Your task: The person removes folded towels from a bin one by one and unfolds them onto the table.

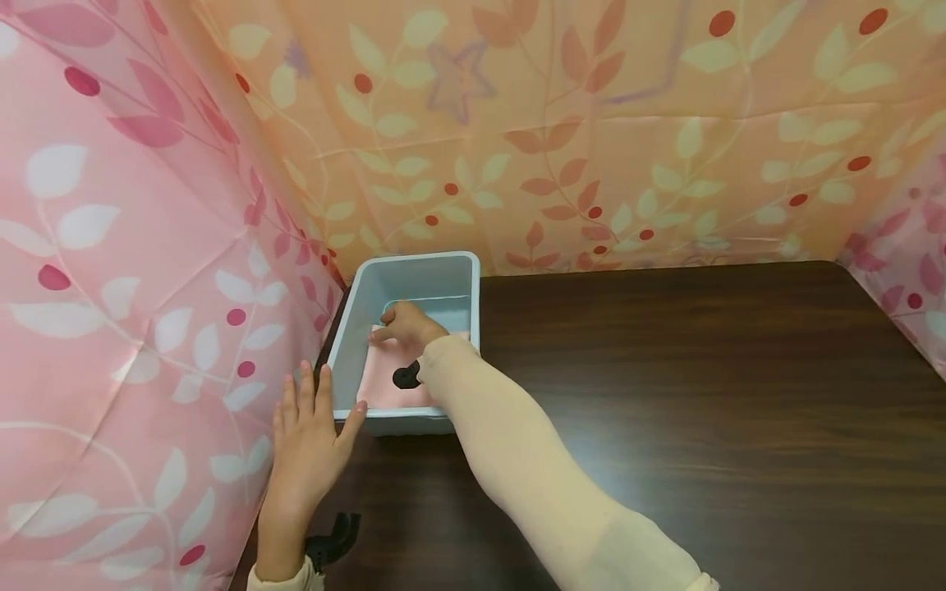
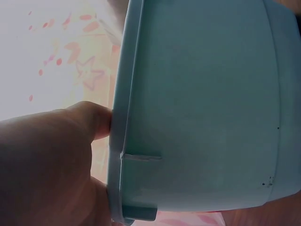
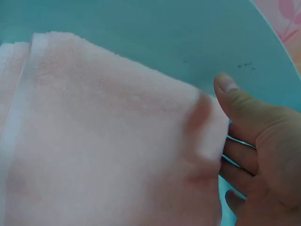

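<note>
A pink towel [image 3: 103,132] lies in the grey-blue plastic tub [image 1: 405,261]. My right hand [image 1: 406,322] reaches into the tub at the towel's edge. In the right wrist view the right thumb [image 3: 230,92] is spread from the fingers and overlaps the towel's corner. The other fingers [image 3: 242,153] meet the towel's side edge, some tips hidden there. My left hand [image 1: 306,435] is at the tub's near left corner, fingers straight along the outside, thumb at the rim. The left wrist view shows the left thumb [image 2: 101,122] against that rim.
The tub stands at the left end of a dark wooden table [image 1: 702,394]. A pink leaf-patterned curtain [image 1: 148,287] hangs close on the left, an orange one [image 1: 562,139] behind. Black wrist mounts [image 1: 334,542] show by both wrists.
</note>
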The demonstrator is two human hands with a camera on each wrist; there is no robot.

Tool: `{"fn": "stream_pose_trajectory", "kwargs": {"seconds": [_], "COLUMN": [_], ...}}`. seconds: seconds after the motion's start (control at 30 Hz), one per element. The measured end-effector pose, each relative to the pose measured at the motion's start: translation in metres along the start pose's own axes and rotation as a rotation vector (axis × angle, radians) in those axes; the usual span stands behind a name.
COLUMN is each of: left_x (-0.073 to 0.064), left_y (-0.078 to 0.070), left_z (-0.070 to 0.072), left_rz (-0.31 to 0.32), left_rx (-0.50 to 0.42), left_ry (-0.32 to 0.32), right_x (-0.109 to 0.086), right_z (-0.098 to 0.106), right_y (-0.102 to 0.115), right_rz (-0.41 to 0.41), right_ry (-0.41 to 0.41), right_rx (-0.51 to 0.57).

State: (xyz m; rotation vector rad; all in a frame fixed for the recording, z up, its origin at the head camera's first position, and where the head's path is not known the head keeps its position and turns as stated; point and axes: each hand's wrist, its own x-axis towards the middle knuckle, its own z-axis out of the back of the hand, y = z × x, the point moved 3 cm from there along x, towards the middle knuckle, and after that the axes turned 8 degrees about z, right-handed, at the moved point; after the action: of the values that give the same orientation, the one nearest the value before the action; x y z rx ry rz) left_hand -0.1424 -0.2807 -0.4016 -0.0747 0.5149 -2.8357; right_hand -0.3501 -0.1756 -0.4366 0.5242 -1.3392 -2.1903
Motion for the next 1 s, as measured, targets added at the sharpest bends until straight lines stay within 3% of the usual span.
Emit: {"fn": "stream_pose_trajectory", "kwargs": {"seconds": [0.2,0.6,0.8,1.0], "left_x": [-0.001,-0.001,-0.001,0.001], "left_y": [-0.002,-0.001,0.0,0.001], "left_z": [-0.004,-0.004,-0.004,-0.004], "left_rz": [0.005,0.004,0.0,0.003], "left_rx": [-0.021,-0.038,-0.044,-0.046], "left_ry": [-0.003,-0.019,-0.011,0.004], "right_x": [-0.002,-0.002,-0.004,-0.002], "right_z": [0.001,0.004,0.008,0.014], "right_y": [-0.003,0.0,0.007,0.017], "right_rz": [-0.02,-0.044,0.001,0.043], "right_ry": [-0.017,-0.126,-0.149,-0.149], "right_rx": [0.035,0.124,0.071,0.107]}}
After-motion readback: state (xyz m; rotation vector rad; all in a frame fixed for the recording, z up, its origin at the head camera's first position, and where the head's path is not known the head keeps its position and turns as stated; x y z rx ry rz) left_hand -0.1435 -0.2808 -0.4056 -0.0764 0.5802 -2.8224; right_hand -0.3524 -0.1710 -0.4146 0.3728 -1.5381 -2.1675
